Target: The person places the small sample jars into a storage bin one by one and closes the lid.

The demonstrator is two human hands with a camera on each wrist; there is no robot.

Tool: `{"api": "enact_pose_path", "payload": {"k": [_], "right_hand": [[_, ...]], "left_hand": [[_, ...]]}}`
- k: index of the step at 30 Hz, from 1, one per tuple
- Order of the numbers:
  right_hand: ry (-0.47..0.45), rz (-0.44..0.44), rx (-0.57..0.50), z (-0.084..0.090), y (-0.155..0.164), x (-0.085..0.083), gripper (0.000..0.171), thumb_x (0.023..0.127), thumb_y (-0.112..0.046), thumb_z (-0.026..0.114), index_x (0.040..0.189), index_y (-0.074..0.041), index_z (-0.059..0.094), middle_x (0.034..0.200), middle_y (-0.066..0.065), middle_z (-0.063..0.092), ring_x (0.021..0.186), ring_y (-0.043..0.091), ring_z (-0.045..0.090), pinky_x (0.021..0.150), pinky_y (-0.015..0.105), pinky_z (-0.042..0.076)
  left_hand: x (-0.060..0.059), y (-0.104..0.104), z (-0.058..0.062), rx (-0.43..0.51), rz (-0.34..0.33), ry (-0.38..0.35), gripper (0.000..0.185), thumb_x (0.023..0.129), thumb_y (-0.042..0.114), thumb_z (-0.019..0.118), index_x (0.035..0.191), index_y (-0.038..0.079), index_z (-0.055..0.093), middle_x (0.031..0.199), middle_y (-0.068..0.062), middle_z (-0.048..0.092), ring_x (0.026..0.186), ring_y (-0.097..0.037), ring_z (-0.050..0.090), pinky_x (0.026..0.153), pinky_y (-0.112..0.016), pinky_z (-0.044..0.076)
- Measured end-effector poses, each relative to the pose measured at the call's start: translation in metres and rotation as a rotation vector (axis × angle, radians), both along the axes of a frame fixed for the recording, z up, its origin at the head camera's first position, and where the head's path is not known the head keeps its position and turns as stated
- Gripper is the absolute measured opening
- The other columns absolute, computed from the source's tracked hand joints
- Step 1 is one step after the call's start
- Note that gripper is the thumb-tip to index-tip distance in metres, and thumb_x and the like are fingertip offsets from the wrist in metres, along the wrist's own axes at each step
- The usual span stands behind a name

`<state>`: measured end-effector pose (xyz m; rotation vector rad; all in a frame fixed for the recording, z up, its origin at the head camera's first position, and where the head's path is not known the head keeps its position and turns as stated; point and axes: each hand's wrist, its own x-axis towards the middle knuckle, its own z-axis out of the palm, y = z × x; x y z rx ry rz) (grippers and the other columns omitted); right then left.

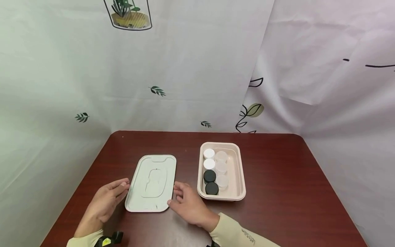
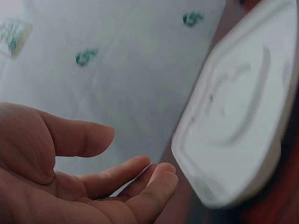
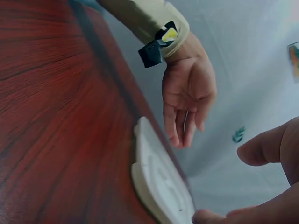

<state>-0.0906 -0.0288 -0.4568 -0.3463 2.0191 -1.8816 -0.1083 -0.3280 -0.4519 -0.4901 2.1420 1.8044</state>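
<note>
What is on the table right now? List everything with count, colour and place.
flat rectangular plastic lid: 1, pale beige, lying on the table left of the tray, between the two hands
rectangular plastic tray: 1, pale beige, right of the lid, holding the jars
white-capped small jars: 2, far end of the tray's left column
black-capped small jars: 2, near end of the same column
clear uncapped small jars: apparently 3, translucent, right column
dark red wooden table: 1, under everything
white leaf-print curtain: backdrop behind and beside the table
left hand: open, fingers near the lid's left edge
right hand: open, at the lid's near right corner
</note>
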Motion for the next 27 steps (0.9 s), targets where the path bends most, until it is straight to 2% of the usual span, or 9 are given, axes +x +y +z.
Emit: {"api": "enact_pose_path", "payload": {"k": [5, 9, 11, 13, 16, 21, 27], "right_hand": [[0.015, -0.035, 0.047, -0.013, -0.005, 0.000, 0.065, 0.096, -0.006, 0.070, 0.151, 0.016, 0.043, 0.149, 0.031, 0.047, 0.142, 0.045, 0.052, 0.115, 0.048, 0.046], [0.019, -0.059, 0.079, -0.021, -0.008, -0.002, 0.062, 0.096, -0.006, 0.070, 0.149, 0.015, 0.046, 0.145, 0.030, 0.051, 0.139, 0.043, 0.056, 0.112, 0.047, 0.049], [0.005, -0.061, 0.068, -0.025, -0.010, -0.003, 0.060, 0.095, -0.005, 0.069, 0.148, 0.014, 0.047, 0.144, 0.029, 0.053, 0.137, 0.042, 0.057, 0.110, 0.046, 0.051], [-0.007, -0.065, 0.059, -0.029, -0.012, -0.004, 0.059, 0.095, -0.005, 0.069, 0.148, 0.014, 0.048, 0.143, 0.029, 0.054, 0.135, 0.041, 0.059, 0.109, 0.044, 0.053], [-0.009, -0.084, 0.066, -0.035, -0.014, -0.004, 0.060, 0.093, -0.005, 0.070, 0.148, 0.010, 0.050, 0.142, 0.025, 0.055, 0.133, 0.038, 0.061, 0.108, 0.042, 0.054], [0.025, -0.144, 0.129, -0.043, -0.017, -0.005, 0.063, 0.088, -0.004, 0.075, 0.147, 0.004, 0.055, 0.132, 0.014, 0.060, 0.120, 0.027, 0.064, 0.099, 0.031, 0.051], [0.029, -0.170, 0.098, -0.049, -0.018, -0.010, 0.065, 0.082, 0.004, 0.076, 0.144, 0.005, 0.057, 0.117, 0.010, 0.062, 0.100, 0.016, 0.063, 0.082, 0.021, 0.050]], "left_hand": [[-0.002, -0.013, -0.015, -0.014, -0.003, -0.020, 0.058, 0.113, 0.016, 0.045, 0.161, -0.011, 0.027, 0.170, -0.029, 0.025, 0.106, 0.016, 0.054, 0.101, -0.017, 0.052], [-0.004, -0.013, -0.021, -0.020, -0.035, -0.026, 0.058, 0.112, 0.016, 0.048, 0.160, -0.013, 0.029, 0.169, -0.030, 0.025, 0.130, -0.002, 0.055, 0.109, -0.026, 0.051], [-0.005, -0.012, -0.023, -0.022, -0.050, -0.033, 0.058, 0.112, 0.015, 0.048, 0.159, -0.013, 0.030, 0.169, -0.031, 0.024, 0.144, -0.016, 0.047, 0.114, -0.034, 0.048], [-0.006, -0.011, -0.026, -0.028, -0.067, -0.038, 0.057, 0.112, 0.014, 0.048, 0.159, -0.014, 0.030, 0.168, -0.031, 0.025, 0.150, -0.024, 0.040, 0.117, -0.039, 0.045], [-0.006, -0.011, -0.029, -0.035, -0.075, -0.033, 0.056, 0.112, 0.012, 0.048, 0.158, -0.014, 0.031, 0.166, -0.032, 0.031, 0.144, -0.020, 0.047, 0.114, -0.039, 0.048], [-0.008, -0.012, -0.032, -0.047, -0.081, -0.006, 0.056, 0.107, 0.002, 0.052, 0.156, -0.016, 0.032, 0.155, -0.034, 0.048, 0.115, -0.002, 0.062, 0.095, -0.026, 0.057], [-0.009, -0.010, -0.033, -0.080, -0.080, 0.009, 0.059, 0.101, -0.004, 0.060, 0.153, -0.019, 0.037, 0.145, -0.035, 0.058, 0.108, -0.006, 0.067, 0.087, -0.024, 0.059]]}}
